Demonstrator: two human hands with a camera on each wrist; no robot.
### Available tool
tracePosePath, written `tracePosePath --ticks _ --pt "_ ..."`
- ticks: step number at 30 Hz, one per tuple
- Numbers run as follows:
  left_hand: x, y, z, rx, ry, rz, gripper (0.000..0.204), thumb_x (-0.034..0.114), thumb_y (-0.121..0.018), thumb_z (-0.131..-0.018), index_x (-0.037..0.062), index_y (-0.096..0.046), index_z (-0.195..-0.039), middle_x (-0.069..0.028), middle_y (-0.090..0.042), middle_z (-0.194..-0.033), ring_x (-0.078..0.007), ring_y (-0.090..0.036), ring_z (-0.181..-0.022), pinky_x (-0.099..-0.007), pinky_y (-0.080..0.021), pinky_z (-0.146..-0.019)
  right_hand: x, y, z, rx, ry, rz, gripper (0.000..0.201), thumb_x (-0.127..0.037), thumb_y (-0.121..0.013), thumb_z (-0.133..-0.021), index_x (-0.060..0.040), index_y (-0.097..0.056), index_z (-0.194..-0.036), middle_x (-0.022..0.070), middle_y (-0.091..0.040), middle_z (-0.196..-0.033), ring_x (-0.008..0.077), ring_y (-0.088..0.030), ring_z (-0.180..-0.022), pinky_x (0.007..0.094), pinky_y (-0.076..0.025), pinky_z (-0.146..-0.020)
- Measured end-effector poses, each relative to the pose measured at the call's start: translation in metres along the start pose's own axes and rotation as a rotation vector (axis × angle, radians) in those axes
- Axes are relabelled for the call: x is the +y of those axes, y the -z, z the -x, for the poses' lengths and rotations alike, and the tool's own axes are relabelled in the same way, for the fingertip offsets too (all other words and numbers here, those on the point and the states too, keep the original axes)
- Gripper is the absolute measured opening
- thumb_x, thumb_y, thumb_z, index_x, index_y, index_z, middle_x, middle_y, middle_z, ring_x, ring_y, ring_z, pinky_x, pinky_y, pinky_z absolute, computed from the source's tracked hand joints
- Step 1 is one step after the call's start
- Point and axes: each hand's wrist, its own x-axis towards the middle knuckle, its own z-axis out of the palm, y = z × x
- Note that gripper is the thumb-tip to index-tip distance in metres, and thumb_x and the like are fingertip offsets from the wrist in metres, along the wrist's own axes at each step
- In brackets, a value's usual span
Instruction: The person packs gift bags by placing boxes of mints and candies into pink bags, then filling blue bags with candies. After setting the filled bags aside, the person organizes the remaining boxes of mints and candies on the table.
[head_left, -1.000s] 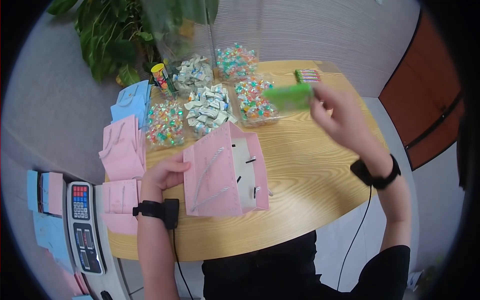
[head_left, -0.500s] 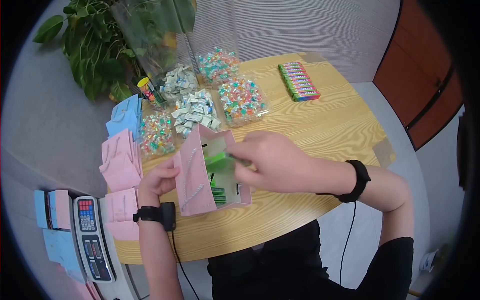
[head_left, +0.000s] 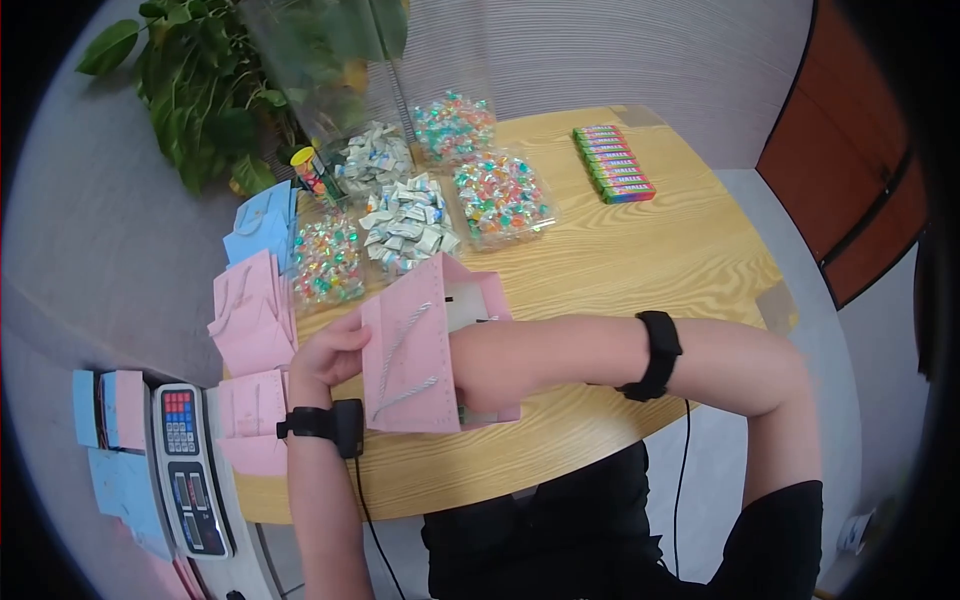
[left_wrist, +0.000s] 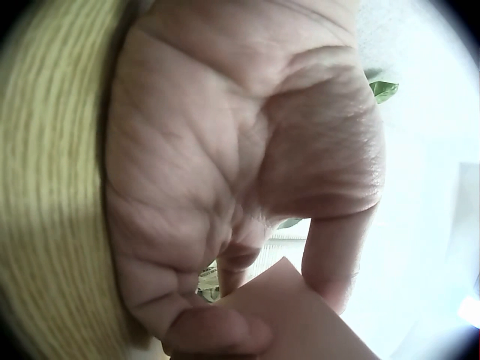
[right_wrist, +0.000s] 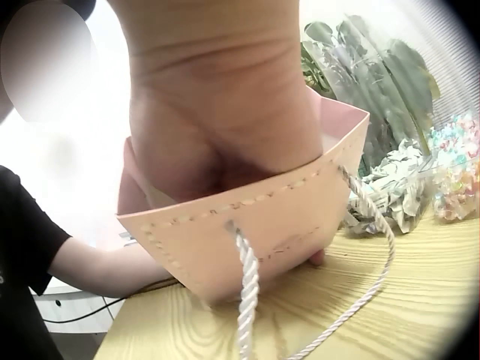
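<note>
A pink paper gift bag (head_left: pixel 408 350) with white rope handles is tilted over the near part of the wooden table (head_left: pixel 640 290), its mouth facing right. My left hand (head_left: pixel 330 352) grips the bag at its left end, the thumb on the side that shows. In the left wrist view the fingers curl around a pink corner of the bag (left_wrist: pixel 289 315). My right hand (head_left: pixel 495 365) reaches into the mouth as far as the wrist. The bag wall (right_wrist: pixel 247 232) hides its fingers, so I cannot tell what they hold.
Clear trays of wrapped candies (head_left: pixel 500 195) and white packets (head_left: pixel 408 225) stand at the back. A row of candy sticks (head_left: pixel 612 165) lies back right. Folded pink bags (head_left: pixel 250 310) and blue bags (head_left: pixel 262 225) line the left edge, beside a scale (head_left: pixel 190 470).
My right hand has come left from over the table, carrying a green pack, and has gone down into the bag. My left hand still holds the bag.
</note>
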Motion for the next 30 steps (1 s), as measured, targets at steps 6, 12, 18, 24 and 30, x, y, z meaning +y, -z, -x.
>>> tracePosePath --ticks 6,12,18,24,30 --pt "0.001 0.001 -0.004 -0.028 0.02 -0.005 0.082 0.019 -0.071 -0.081 0.0002 -0.025 -0.147 -0.0125 -0.042 -0.143 -0.0241 -0.043 -0.13 -0.0403 -0.037 -0.107 0.001 -0.001 0.005 -0.051 0.05 -0.075 0.032 -0.019 -0.06 -0.081 -0.0115 -0.061 -0.112 0.0146 -0.067 -0.087 0.0314 -0.066 -0.08 0.0407 -0.052 -0.068" --pt "0.002 0.0 -0.003 -0.056 0.055 0.028 0.079 0.015 -0.069 -0.083 0.0007 -0.024 -0.147 -0.0127 -0.042 -0.143 -0.0241 -0.043 -0.13 -0.0404 -0.036 -0.108 -0.001 -0.019 -0.005 0.283 0.235 0.288 0.033 -0.031 -0.063 -0.079 -0.0127 -0.063 -0.106 0.0146 -0.066 -0.079 0.0325 -0.065 -0.07 0.0424 -0.053 -0.063" --pt "0.001 0.001 -0.005 -0.091 0.046 0.066 0.078 0.014 -0.068 -0.084 0.0012 -0.024 -0.147 -0.013 -0.041 -0.143 -0.0245 -0.042 -0.131 -0.0407 -0.035 -0.109 0.002 -0.021 -0.003 0.315 0.214 0.283 0.03 -0.031 -0.065 -0.076 -0.0133 -0.066 -0.1 0.0131 -0.066 -0.08 0.033 -0.065 -0.073 0.0443 -0.052 -0.064" --pt "0.001 0.001 -0.005 -0.067 0.044 0.061 0.079 0.014 -0.069 -0.083 0.0022 -0.024 -0.147 -0.0125 -0.042 -0.143 -0.0245 -0.043 -0.131 -0.0412 -0.035 -0.109 -0.004 -0.018 -0.004 0.24 0.093 0.333 0.027 -0.031 -0.067 -0.075 -0.0138 -0.066 -0.095 0.0112 -0.067 -0.078 0.0324 -0.065 -0.072 0.0441 -0.051 -0.062" --pt "0.001 -0.001 -0.005 -0.079 0.042 0.043 0.08 0.014 -0.069 -0.083 0.0032 -0.023 -0.148 -0.0124 -0.042 -0.143 -0.0239 -0.044 -0.13 -0.0411 -0.037 -0.108 0.005 -0.032 -0.009 0.412 0.143 0.358 0.027 -0.03 -0.069 -0.074 -0.0139 -0.066 -0.095 0.0113 -0.067 -0.079 0.0322 -0.065 -0.073 0.0439 -0.052 -0.062"
